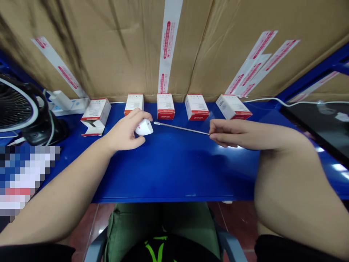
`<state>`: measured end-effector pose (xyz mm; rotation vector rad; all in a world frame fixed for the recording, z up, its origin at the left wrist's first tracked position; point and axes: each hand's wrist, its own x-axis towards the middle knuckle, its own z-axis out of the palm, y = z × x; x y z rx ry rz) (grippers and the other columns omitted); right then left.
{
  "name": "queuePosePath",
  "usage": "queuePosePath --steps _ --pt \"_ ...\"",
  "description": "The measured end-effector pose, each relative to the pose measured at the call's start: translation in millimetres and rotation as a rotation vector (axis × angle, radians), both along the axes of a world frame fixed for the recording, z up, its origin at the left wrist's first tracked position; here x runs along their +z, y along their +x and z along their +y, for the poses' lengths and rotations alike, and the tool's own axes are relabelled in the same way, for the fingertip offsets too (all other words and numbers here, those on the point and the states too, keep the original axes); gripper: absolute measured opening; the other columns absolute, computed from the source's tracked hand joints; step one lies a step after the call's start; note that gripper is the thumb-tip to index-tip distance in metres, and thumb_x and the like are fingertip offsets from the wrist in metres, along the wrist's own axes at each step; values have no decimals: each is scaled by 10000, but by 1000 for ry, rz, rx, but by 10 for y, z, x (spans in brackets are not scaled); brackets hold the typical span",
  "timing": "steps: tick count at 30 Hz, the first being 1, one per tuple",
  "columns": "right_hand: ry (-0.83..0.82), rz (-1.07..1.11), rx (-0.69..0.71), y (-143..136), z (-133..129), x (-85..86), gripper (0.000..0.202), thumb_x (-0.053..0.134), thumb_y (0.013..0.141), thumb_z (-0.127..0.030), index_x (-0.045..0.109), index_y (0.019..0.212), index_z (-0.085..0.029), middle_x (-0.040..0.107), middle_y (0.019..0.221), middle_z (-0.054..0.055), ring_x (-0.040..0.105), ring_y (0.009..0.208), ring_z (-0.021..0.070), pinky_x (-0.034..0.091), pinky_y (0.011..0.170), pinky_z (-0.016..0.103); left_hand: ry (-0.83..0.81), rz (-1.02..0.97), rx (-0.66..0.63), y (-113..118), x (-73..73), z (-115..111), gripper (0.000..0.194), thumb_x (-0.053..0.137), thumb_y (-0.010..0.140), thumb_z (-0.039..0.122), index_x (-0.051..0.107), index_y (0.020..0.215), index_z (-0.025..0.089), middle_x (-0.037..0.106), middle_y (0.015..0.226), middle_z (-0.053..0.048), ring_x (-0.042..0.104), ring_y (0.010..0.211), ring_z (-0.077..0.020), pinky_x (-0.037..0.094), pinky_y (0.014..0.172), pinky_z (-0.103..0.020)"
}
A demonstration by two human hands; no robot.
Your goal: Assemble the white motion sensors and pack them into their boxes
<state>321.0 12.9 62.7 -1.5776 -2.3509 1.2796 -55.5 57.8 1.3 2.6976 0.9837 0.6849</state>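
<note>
My left hand [127,131] has its fingers wrapped round a small white device [144,127] above the blue table [174,174]. Between thumb and fingers, my right hand [227,134] pinches the end of a thin rod [181,128] with a whitish tip. The rod points left, its tip just right of the white device and apart from it. Behind the hands stand several red-and-white boxes, among them a middle one [165,106]. The leftmost box [96,112] has its front flap open.
A black fan [19,105] stands at the left, near a white power strip [73,106]. Cardboard [131,47] with printed tape lines the back. A dark panel [321,123] lies at the right, and a white cable [272,99] runs behind the boxes.
</note>
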Motion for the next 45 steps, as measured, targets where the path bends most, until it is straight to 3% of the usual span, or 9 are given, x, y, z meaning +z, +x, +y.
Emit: queuePosePath --steps 8,26,31,35,40,45 --pt "29 -18 49 -23 81 -83 564 658 896 -791 571 771 -248 544 714 -7 463 630 156 399 592 310 60 122 3 65 -18 -54 352 635 961 389 670 1274 234 647 1158 -87 686 978 -260 588 887 -401" --pt "-26 -25 31 23 119 -95 450 692 899 -682 611 821 -246 555 687 -7 479 605 152 399 567 300 150 190 -43 66 -49 -50 318 599 1018 337 717 1304 267 683 1274 -115 708 1070 -282 593 934 -439" --pt "-54 -20 23 6 128 -112 445 688 913 -673 609 814 -247 599 691 9 546 616 171 449 608 320 166 227 -27 73 -46 -55 322 612 1015 332 716 1316 282 706 1288 -104 720 1104 -293 586 937 -436" --pt "-69 -27 28 10 136 -120 456 661 935 -672 608 797 -241 611 681 15 566 631 177 468 632 328 237 302 -27 89 -43 -61 329 608 1019 308 716 1328 284 724 1276 -108 732 1104 -316 583 905 -443" --pt "-87 -29 39 46 173 -172 444 667 919 -669 614 828 -237 563 678 -10 485 611 149 407 594 301 373 416 -30 124 -13 -122 319 612 994 253 728 1291 272 751 1186 -94 743 1012 -319 580 867 -447" --pt "78 1 51 30 194 -236 472 681 856 -702 611 826 -236 639 779 18 541 683 163 441 627 304 289 396 11 141 36 -201 344 601 978 323 696 1297 237 735 1179 -94 748 843 -270 549 671 -372"
